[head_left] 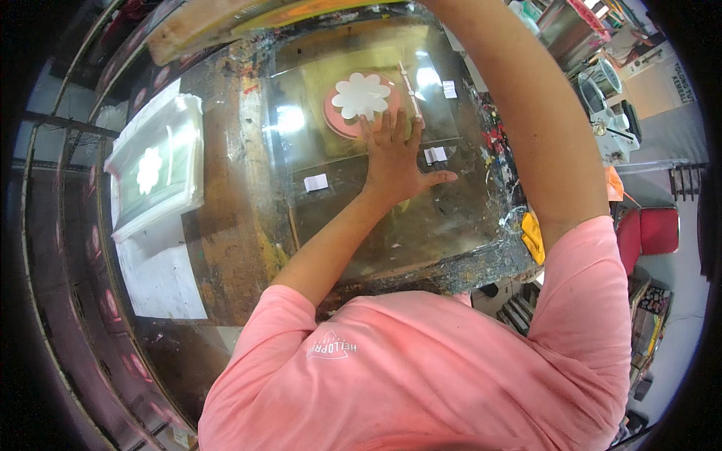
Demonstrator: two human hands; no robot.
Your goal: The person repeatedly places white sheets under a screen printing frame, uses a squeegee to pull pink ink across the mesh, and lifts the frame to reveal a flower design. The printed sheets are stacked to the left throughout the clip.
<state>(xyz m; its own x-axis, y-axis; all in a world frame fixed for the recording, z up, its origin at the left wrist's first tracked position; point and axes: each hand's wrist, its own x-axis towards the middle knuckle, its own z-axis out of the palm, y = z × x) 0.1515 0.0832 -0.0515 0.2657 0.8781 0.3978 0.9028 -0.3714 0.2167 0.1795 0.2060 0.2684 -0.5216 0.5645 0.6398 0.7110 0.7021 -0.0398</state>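
My left hand (395, 158) lies flat, palm down and fingers apart, on a clear sheet over the glass table top (451, 225). Its fingertips touch the near edge of a pink round disc (338, 120) with a white flower shape (361, 95) on it. A thin white strip (411, 90) lies just right of the disc. My right arm (526, 113) reaches up and out past the top edge, so that hand is hidden. A wooden frame edge (195, 30) crosses the top left.
A stack of clear sleeves with a white flower print (150, 169) sits on the left, with white paper (162, 278) below it. Small white tape tabs (316, 182) (435, 155) dot the glass. A yellow rag (532, 237) and red chair (648, 229) are on the right.
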